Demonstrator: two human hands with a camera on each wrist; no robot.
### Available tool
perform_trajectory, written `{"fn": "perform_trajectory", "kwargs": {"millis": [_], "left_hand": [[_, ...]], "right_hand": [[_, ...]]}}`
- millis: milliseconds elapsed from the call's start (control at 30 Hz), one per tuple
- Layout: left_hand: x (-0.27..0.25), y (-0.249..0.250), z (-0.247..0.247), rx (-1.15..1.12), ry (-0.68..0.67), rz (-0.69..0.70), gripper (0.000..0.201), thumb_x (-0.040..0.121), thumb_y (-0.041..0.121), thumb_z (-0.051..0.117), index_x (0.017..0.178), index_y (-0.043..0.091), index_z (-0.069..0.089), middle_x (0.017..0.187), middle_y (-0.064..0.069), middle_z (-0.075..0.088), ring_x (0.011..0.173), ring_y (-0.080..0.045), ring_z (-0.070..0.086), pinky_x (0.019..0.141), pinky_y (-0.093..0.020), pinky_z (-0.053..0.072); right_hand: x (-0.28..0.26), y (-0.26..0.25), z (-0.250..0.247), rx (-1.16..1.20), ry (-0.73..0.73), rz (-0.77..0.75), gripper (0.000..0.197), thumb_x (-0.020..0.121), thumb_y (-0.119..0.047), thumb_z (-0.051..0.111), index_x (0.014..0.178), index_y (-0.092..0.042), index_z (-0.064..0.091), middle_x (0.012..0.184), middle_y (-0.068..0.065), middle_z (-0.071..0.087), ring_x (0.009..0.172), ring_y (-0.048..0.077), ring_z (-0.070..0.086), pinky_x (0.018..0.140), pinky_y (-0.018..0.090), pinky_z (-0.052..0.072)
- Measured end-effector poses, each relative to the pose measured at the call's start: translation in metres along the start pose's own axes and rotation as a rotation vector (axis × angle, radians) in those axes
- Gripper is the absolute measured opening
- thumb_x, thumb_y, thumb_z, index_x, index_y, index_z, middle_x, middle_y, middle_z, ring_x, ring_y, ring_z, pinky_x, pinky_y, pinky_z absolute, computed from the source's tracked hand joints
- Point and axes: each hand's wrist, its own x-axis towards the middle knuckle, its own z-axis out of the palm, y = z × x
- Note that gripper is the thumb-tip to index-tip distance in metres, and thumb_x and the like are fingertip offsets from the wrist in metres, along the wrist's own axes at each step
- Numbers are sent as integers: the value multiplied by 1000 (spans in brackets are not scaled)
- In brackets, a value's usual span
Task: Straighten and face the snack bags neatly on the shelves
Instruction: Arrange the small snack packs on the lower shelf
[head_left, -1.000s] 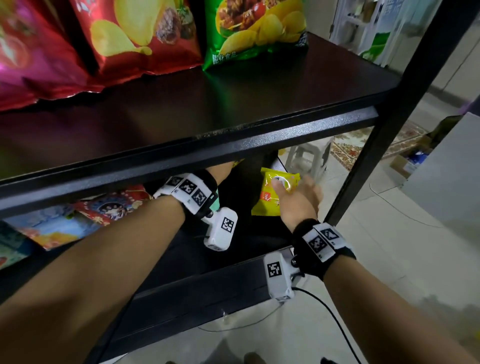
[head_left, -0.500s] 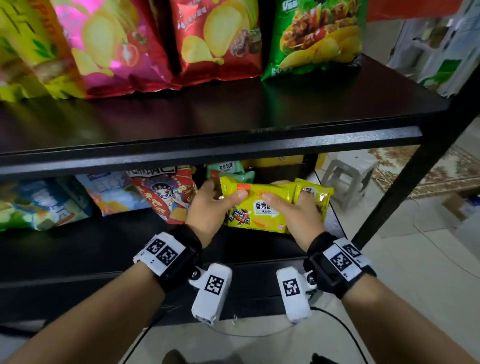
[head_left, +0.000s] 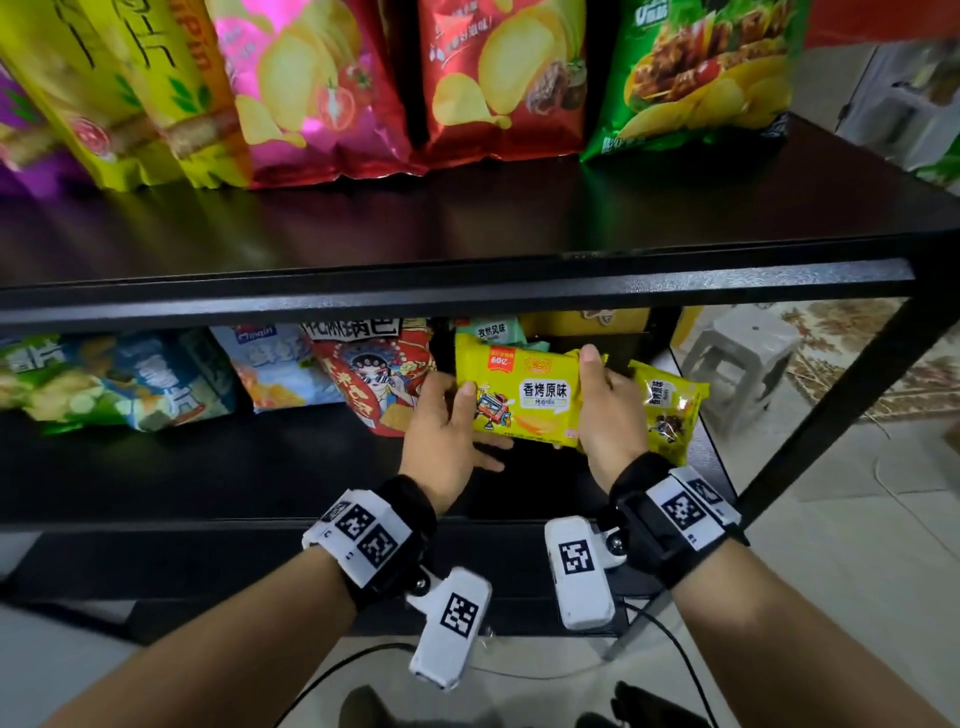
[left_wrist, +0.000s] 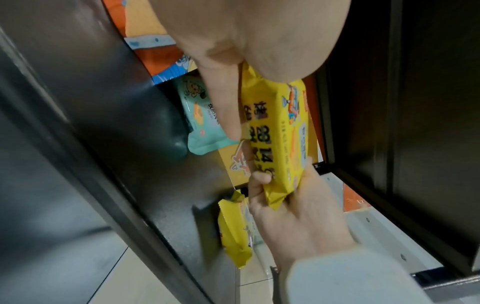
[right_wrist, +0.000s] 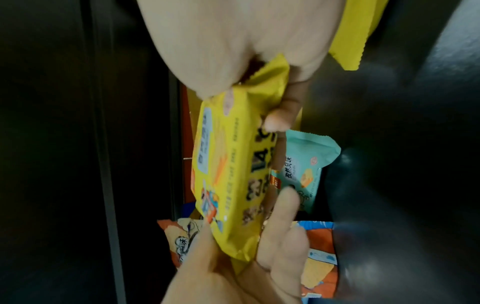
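Fingers of both hands pinching yellow snack bag ends; facing step; next: seat upright beside small yellow packet

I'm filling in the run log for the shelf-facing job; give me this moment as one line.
step: facing yellow snack pack | left hand: holds its left end | right hand: holds its right end | place: lower shelf, front outward

Black shelves bearing snack bags
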Motion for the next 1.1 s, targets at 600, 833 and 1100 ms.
{"fn": "perform_trajectory", "kwargs": {"millis": [600,833,1100], "left_hand": [[14,-2,-9,53,7,102,28,109,21,35,103,-1,50,87,-30,62,52,-21,67,38,-27,51],[12,13,-1,-287,-144,-95,24,108,15,38,107,5,60,111,-15,69,107,-32,68,85,-46,61],[0,22,18,-247,-202,83,20,98,14,52,91,0,66,104,-26,63,97,-39,59,98,-65,47]], "right_hand": [[-18,-5,-22,-591,56,-518,56,97,-50,29,49,-21,33,42,-1,39,44,28,54,49,40,42],[-6,8,-35,-560,12,-299,12,101,-17,50,91,-22,53,79,9,64,60,24,63,58,41,55],[-30,-14,-27,-254,-419,-50,45,95,0,47,133,-20,58,129,8,61,121,25,56,101,45,50]]}}
